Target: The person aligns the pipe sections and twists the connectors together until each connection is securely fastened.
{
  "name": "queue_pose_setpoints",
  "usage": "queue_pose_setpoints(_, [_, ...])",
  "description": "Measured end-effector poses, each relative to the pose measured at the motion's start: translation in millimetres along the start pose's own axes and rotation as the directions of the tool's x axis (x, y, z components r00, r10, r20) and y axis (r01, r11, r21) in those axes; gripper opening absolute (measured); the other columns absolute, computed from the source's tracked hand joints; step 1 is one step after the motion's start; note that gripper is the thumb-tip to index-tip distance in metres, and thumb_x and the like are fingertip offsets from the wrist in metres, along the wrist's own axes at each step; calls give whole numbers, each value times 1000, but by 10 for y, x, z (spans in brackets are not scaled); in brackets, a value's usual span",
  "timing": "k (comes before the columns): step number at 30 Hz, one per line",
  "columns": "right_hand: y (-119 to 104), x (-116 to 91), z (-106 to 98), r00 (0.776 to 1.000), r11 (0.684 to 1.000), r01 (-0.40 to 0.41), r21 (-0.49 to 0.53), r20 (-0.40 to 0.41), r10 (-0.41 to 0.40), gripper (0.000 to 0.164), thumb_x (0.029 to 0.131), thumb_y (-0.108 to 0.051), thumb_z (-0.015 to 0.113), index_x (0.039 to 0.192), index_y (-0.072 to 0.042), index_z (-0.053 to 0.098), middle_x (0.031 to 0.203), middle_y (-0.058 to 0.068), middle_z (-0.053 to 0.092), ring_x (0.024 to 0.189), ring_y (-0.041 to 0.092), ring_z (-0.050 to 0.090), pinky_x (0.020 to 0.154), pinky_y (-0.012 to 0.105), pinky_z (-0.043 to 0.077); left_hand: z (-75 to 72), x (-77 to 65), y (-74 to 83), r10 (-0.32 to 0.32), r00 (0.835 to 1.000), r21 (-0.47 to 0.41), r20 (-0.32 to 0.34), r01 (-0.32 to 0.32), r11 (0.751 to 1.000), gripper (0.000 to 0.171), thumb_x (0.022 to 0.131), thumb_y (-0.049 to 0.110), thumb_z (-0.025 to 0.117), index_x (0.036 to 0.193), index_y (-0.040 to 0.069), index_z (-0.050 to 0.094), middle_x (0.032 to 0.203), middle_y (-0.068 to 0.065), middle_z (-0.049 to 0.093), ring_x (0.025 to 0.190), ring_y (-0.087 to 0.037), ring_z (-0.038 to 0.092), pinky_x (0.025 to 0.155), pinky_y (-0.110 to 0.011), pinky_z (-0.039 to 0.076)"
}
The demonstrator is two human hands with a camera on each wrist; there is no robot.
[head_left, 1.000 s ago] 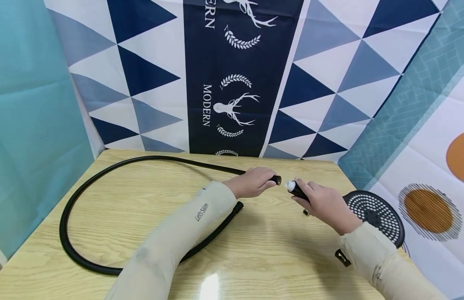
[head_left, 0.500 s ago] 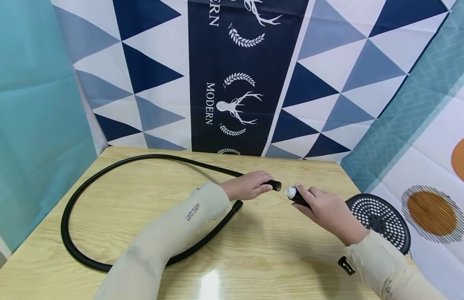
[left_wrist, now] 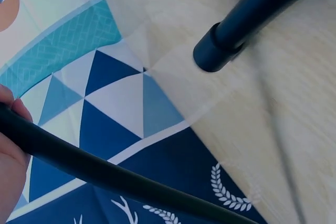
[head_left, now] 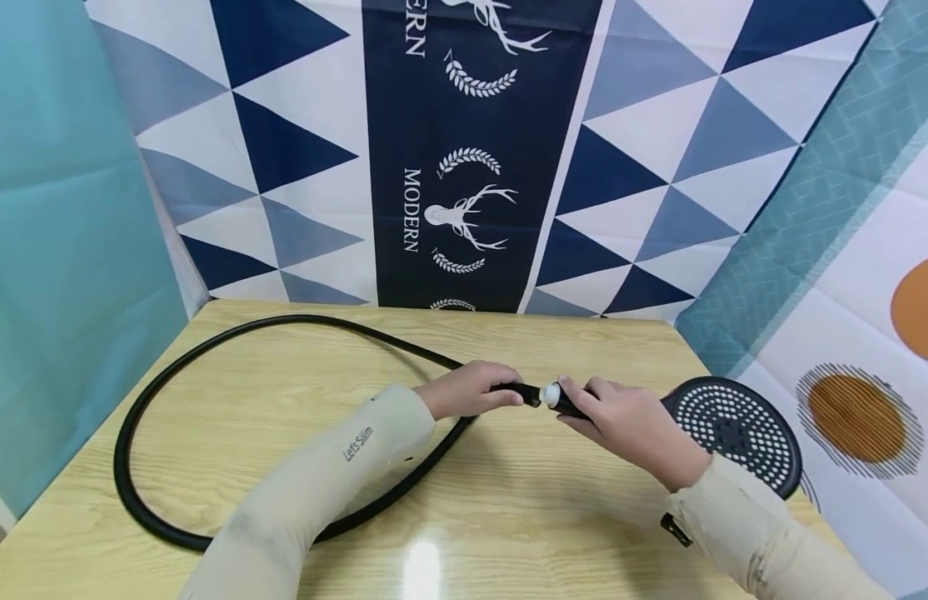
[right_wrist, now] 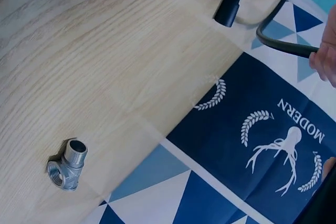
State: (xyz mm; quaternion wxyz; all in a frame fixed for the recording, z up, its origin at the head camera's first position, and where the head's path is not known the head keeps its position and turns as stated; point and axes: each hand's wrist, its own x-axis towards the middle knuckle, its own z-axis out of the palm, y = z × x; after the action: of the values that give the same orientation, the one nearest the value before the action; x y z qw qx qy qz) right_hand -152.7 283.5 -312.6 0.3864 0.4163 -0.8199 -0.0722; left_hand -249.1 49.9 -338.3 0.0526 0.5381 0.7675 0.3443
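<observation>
right wrist cam catches a silver threaded fitting [right_wrist: 71,167] on the worktop [right_wrist: 105,77] that the head view misses, left hand [head_left: 471,389] clamped round the black hose [head_left: 122,458] near its end, right hand [head_left: 632,425] gripping the shower head [head_left: 737,433] handle-end, white tip [head_left: 550,395] right by the hose, can't tell if touching

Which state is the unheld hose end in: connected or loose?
Loose: in both wrist views the unheld hose end stops with nothing attached to it.

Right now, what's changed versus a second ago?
The left hand drew the hose end left and toward the person; the right hand brought the shower head leftward. The white tip now sits at the hose end, contact unclear. Both hands kept hold.
</observation>
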Motion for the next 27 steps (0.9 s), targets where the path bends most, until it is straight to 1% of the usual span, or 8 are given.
queue_pose_setpoints(3, [-15, 12, -16, 1000, 1000, -3, -8, 25, 3, 54, 105, -45, 27, 108, -3, 61, 66, 9, 54, 43, 15, 48, 36, 28, 40, 34, -9, -24, -15, 1000, -32, 16, 16, 999, 13, 95, 16, 61, 94, 4, 66, 80, 2, 56, 66, -5, 44, 65, -21, 39])
queue_pose_setpoints(6, [-5, -44, -77, 999, 999, -20, -26, 47, 22, 57, 104, -46, 25, 106, -3, 62, 65, 8, 52, 42, 14, 46, 34, 27, 38, 57, 58, -17, -16, 1000, -51, 26, 17, 999, 14, 93, 17, 63, 93, 4, 68, 79, 2, 58, 64, -5, 45, 63, -19, 39])
queue_pose_setpoints(10, [37, -151, -153, 998, 998, -35, -44, 47, 37, 59, 104, -47, 23, 104, -4, 63, 62, 7, 49, 40, 13, 41, 32, 25, 32, 70, 160, -7, -25, 999, -50, 26, 26, 998, 15, 92, 19, 65, 95, 4, 70, 82, 0, 61, 66, -4, 46, 64, -18, 39])
queue_pose_setpoints(13, [69, -171, -153, 999, 999, -27, -44, 43, 29, 57, 105, -46, 24, 104, -4, 63, 61, 7, 48, 40, 12, 38, 32, 24, 29, 53, 185, -14, -43, 999, -39, 16, 43, 998, 16, 92, 19, 66, 97, 4, 70, 87, -2, 65, 69, -5, 48, 67, -18, 40])
queue_pose_setpoints(16, [68, -141, -100, 999, 999, -9, -49, 50, 11, 56, 105, -45, 24, 105, -5, 62, 61, 7, 47, 39, 12, 38, 32, 24, 29, 46, 182, -46, -49, 999, -48, -3, 49, 998, 16, 91, 18, 67, 97, 3, 71, 90, -3, 66, 72, -5, 50, 68, -17, 41])
queue_pose_setpoints(19, [38, -104, -42, 998, 998, 8, -55, 60, -4, 56, 105, -45, 22, 105, -6, 62, 60, 8, 47, 39, 12, 38, 31, 25, 30, 62, 168, -85, -50, 999, -76, -14, 49, 996, 16, 90, 16, 68, 97, 2, 70, 90, -5, 66, 71, -5, 50, 67, -17, 42])
queue_pose_setpoints(21, [18, -84, -11, 998, 998, 12, -57, 67, -8, 55, 105, -45, 21, 106, -7, 61, 60, 7, 46, 38, 11, 36, 31, 23, 27, 73, 150, -109, -56, 998, -90, -15, 54, 994, 16, 90, 16, 68, 97, 1, 70, 89, -5, 65, 70, -5, 49, 66, -17, 41])
queue_pose_setpoints(27, [-3, -44, 60, 997, 999, 3, -52, 79, 1, 54, 105, -45, 19, 107, -8, 59, 58, 5, 42, 39, 10, 32, 33, 21, 23, 33, 68, -125, -85, 996, -100, 24, 87, 991, 15, 91, 16, 68, 94, 2, 70, 82, -1, 62, 64, -5, 46, 61, -18, 39])
